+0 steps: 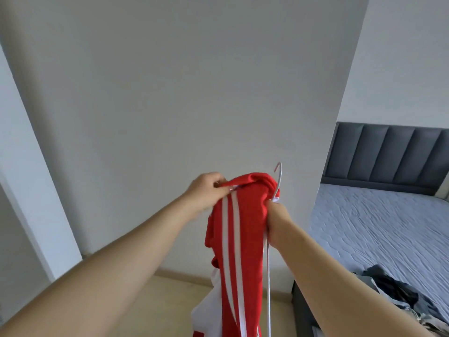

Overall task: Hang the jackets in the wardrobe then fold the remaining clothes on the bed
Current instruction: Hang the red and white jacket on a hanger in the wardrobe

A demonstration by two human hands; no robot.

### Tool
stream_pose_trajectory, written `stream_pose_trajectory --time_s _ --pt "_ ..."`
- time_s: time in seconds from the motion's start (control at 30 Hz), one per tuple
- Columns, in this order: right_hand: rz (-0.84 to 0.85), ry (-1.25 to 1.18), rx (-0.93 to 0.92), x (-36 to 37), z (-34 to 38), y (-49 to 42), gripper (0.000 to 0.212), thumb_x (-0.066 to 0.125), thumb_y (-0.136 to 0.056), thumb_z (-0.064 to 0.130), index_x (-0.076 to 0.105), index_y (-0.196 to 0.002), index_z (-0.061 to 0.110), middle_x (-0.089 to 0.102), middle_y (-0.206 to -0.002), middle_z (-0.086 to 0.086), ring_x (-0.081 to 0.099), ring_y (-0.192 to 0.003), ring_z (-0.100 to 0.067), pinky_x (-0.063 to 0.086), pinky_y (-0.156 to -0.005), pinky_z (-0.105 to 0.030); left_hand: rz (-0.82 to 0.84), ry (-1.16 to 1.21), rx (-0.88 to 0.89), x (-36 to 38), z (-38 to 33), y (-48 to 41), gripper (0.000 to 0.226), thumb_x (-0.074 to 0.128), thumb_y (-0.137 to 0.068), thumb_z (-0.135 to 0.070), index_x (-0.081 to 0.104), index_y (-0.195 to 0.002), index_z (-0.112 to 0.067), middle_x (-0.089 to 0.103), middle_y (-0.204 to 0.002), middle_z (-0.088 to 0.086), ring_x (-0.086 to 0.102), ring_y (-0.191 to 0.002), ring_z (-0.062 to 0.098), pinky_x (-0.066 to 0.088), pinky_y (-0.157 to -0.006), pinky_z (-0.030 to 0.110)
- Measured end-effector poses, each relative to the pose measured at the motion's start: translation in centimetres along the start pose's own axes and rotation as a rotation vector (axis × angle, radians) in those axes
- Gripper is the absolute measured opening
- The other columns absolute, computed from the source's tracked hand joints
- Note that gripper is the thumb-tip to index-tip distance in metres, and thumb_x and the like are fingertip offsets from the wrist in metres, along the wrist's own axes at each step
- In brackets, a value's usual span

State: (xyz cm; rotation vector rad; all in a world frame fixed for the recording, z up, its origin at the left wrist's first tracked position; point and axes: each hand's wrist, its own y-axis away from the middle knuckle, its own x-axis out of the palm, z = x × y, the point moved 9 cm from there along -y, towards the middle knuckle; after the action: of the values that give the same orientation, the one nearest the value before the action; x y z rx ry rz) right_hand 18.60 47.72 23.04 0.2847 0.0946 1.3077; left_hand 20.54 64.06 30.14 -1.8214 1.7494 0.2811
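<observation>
A red jacket [239, 229] with white stripes hangs in front of me, draped over a white wire hanger [278, 181] whose hook sticks up at the top right. My left hand [204, 193] pinches the jacket's top edge at the collar or shoulder. My right hand [277, 222] grips the jacket's other side together with the hanger. The hanger's lower wire [268, 288] runs down beside the fabric. A pile of dark and grey clothes [398, 293] lies on the bed at the lower right.
A tall white panel [194, 93] fills the view straight ahead. The bed [379, 220] with a grey quilted cover and a padded grey headboard [388, 152] stands at the right. Light wood floor [175, 302] shows below. A white wall and frame [29, 190] run along the left.
</observation>
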Motion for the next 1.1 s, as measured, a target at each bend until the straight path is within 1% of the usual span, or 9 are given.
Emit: stream_pose_trajectory --time_s 0.13,0.23,0.4,0.5,0.6,0.73,0.83,0.93,1.1 --pt "0.125 0.03 -0.007 0.9 0.3 1.1 0.01 0.059 -0.085 0.013 0.063 -0.081 0.005 0.064 -0.072 -0.01 0.06 -0.065 -0.023 0.048 -0.064 -0.028 -0.401 -0.448 -0.07 -6.2 0.2 -0.7 0.02 0.047 -0.092 -0.021 0.061 -0.105 -0.016 0.062 -0.108 0.015 0.056 -0.104 0.034 0.042 -0.077 0.033" --pt "0.159 -0.022 -0.003 1.5 0.7 1.1 0.012 0.06 -0.083 0.018 0.067 -0.083 0.009 0.067 -0.077 -0.012 0.062 -0.069 -0.026 0.051 -0.074 -0.034 -0.415 -0.408 -0.132 -6.3 1.2 -0.6 0.02 0.048 -0.091 -0.02 0.054 -0.11 -0.015 0.055 -0.107 0.013 0.053 -0.103 0.034 0.037 -0.075 0.034" --pt "0.081 -0.142 -0.027 0.3 1.7 0.7 0.013 0.059 -0.085 0.024 0.066 -0.079 0.015 0.068 -0.082 -0.009 0.062 -0.075 -0.024 0.051 -0.08 -0.035 -0.217 -0.137 -0.25 -2.0 3.3 0.9 0.032 0.046 -0.092 -0.047 0.053 -0.093 -0.016 0.063 -0.101 0.007 0.058 -0.096 0.028 0.04 -0.075 0.03" --pt "-0.013 -0.204 -0.053 -1.1 2.2 0.6 0.014 0.059 -0.086 0.025 0.062 -0.076 0.017 0.065 -0.077 -0.005 0.06 -0.07 -0.02 0.049 -0.072 -0.03 0.299 0.275 -0.157 3.7 2.2 2.7 0.046 0.034 -0.095 -0.053 0.057 -0.121 -0.022 0.061 -0.121 -0.003 0.056 -0.113 0.012 0.042 -0.099 0.029" --pt "-0.044 -0.297 -0.05 -1.6 2.1 0.7 0.015 0.055 -0.088 0.024 0.061 -0.077 0.016 0.063 -0.077 -0.005 0.059 -0.071 -0.02 0.049 -0.075 -0.032 0.506 0.248 -0.225 5.7 3.6 4.5 0.037 0.06 -0.088 -0.042 0.047 -0.12 -0.029 0.057 -0.116 -0.012 0.055 -0.106 0.004 0.047 -0.087 0.021" --pt "-0.003 -0.363 -0.026 -0.9 1.9 0.9 0.013 0.054 -0.088 0.023 0.063 -0.084 0.015 0.065 -0.082 -0.009 0.061 -0.073 -0.023 0.049 -0.07 -0.032 0.247 0.176 -0.501 4.1 7.4 4.7 0.04 0.054 -0.087 -0.05 0.055 -0.114 -0.02 0.061 -0.104 -0.003 0.056 -0.095 0.02 0.046 -0.079 0.034" --pt "0.039 -0.295 -0.004 -0.3 1.5 0.9 0.014 0.056 -0.086 0.02 0.066 -0.091 0.01 0.067 -0.084 -0.012 0.062 -0.072 -0.026 0.051 -0.069 -0.033 0.279 0.544 -0.593 5.6 6.7 4.2 0.026 0.055 -0.091 -0.035 0.061 -0.107 -0.016 0.067 -0.1 0.002 0.062 -0.086 0.019 0.052 -0.074 0.031" --pt "0.126 -0.155 0.02 0.4 0.4 1.2 0.016 0.06 -0.085 0.015 0.065 -0.095 0.004 0.067 -0.083 -0.016 0.063 -0.069 -0.027 0.054 -0.069 -0.033 0.115 0.842 -0.596 3.8 5.1 2.1 0.014 0.052 -0.092 -0.021 0.063 -0.088 -0.013 0.07 -0.065 0.004 0.065 -0.051 0.014 0.053 -0.047 0.023" --pt "0.131 0.138 -0.033 0.0 0.5 1.6 0.014 0.061 -0.085 0.01 0.048 -0.079 0.012 0.043 -0.065 -0.004 0.034 -0.047 -0.014 0.033 -0.047 -0.02 -0.138 0.952 -0.6 -0.8 3.3 0.8 0.018 0.047 -0.089 0.003 0.057 -0.078 -0.006 0.057 -0.039 0.007 0.056 -0.036 0.017 0.048 -0.034 0.023"
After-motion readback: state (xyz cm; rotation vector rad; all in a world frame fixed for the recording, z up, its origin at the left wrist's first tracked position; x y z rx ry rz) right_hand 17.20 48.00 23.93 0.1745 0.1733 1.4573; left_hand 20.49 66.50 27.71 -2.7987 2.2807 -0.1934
